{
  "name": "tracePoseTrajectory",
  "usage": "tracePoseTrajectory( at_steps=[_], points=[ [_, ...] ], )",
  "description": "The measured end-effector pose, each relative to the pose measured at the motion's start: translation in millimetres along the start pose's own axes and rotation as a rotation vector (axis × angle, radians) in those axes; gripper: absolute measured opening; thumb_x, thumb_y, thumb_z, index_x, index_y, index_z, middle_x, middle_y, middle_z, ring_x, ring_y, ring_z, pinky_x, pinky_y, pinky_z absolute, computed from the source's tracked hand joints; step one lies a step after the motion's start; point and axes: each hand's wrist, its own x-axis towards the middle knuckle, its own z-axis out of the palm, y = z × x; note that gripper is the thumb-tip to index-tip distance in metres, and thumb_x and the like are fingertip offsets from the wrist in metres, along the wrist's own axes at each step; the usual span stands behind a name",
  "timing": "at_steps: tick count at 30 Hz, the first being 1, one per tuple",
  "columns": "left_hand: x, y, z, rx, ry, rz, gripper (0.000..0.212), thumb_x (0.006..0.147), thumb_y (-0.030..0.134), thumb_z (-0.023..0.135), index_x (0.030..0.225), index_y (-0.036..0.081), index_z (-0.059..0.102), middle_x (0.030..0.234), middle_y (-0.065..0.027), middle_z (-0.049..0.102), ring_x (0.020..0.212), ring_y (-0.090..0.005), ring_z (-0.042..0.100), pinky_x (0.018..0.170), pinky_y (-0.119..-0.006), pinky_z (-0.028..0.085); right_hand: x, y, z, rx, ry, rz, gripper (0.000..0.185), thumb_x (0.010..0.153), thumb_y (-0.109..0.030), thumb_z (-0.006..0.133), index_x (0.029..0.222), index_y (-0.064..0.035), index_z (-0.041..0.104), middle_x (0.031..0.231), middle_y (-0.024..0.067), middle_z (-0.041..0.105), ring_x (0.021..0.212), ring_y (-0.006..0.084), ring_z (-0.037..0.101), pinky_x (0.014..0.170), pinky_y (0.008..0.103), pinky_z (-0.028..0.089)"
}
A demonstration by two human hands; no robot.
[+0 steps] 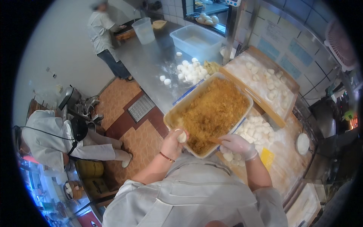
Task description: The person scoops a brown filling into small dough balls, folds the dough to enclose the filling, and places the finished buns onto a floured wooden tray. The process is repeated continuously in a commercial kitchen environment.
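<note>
My bare left hand (171, 143), with a beaded bracelet at the wrist, holds a pale round piece of dough (182, 137) at the near left corner of a plastic tub (249, 107). Golden-brown shredded filling (217, 103) covers the inside of the tub. Over the tub's near right edge, my right hand (236, 145) in a clear glove grips a thin brown spatula-like tool (214, 140), its tip in the filling. Several white dough pieces (255, 129) lie heaped beside the tub to the right, partly hidden by it and my right hand.
More dough pieces (192, 71) sit on the steel table (136, 62) beyond the tub. A floured wooden tray (249, 93) holds several others. A yellow scraper (267, 159) lies by my right forearm. Two co-workers stand left, one bent over (48, 139), one farther off (100, 31).
</note>
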Motion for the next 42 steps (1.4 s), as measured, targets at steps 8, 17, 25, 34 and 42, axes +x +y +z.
tracePoseTrajectory(
  at_steps=[8, 17, 25, 34, 42],
  points=[
    [8, -19, 68, -0.228, 0.046, -0.084, 0.03, 0.095, 0.024, 0.047, 0.12, 0.007, 0.048, 0.117, -0.0055, 0.056, 0.103, -0.0215, 0.054, 0.083, -0.036, 0.046, -9, 8, 74, -0.461, 0.574, -0.444, 0.039, 0.088, -0.004, 0.048, 0.127, -0.0051, 0.052, 0.096, 0.0176, 0.06, 0.085, 0.0314, 0.06, 0.075, 0.0368, 0.049],
    [10, -23, 71, -0.318, 0.046, -0.091, 0.024, 0.087, 0.028, 0.053, 0.097, 0.005, 0.05, 0.085, -0.0095, 0.056, 0.08, -0.0275, 0.055, 0.075, -0.041, 0.048, -10, 6, 85, -0.649, 0.511, -0.476, 0.055, 0.076, 0.002, 0.05, 0.13, -0.006, 0.051, 0.09, 0.0159, 0.055, 0.087, 0.0333, 0.054, 0.076, 0.0386, 0.046],
    [18, -19, 46, -0.364, 0.175, 0.028, 0.021, 0.085, 0.025, 0.055, 0.093, 0.006, 0.052, 0.091, -0.009, 0.056, 0.081, -0.0266, 0.055, 0.076, -0.042, 0.048, -24, -5, 62, -0.582, 0.43, -0.413, 0.048, 0.079, 0.0, 0.05, 0.127, -0.0059, 0.054, 0.082, 0.0148, 0.055, 0.08, 0.0328, 0.054, 0.072, 0.0392, 0.046],
    [14, -23, 44, -0.294, 0.13, 0.005, 0.019, 0.087, 0.022, 0.054, 0.098, 0.007, 0.052, 0.093, -0.0092, 0.057, 0.088, -0.0256, 0.056, 0.082, -0.04, 0.048, -10, 11, 70, -0.478, 0.46, -0.412, 0.038, 0.089, -0.011, 0.051, 0.126, -0.0175, 0.057, 0.085, 0.0152, 0.059, 0.077, 0.0314, 0.058, 0.069, 0.0387, 0.048],
    [2, -20, 60, -0.376, 0.098, -0.04, 0.024, 0.09, 0.027, 0.051, 0.095, 0.004, 0.055, 0.09, -0.0132, 0.06, 0.089, -0.0299, 0.059, 0.084, -0.042, 0.048, -10, 5, 69, -0.242, 0.444, -0.427, 0.04, 0.087, -0.01, 0.054, 0.127, -0.0168, 0.055, 0.089, 0.0169, 0.061, 0.081, 0.0326, 0.059, 0.073, 0.0383, 0.048]
  ],
)
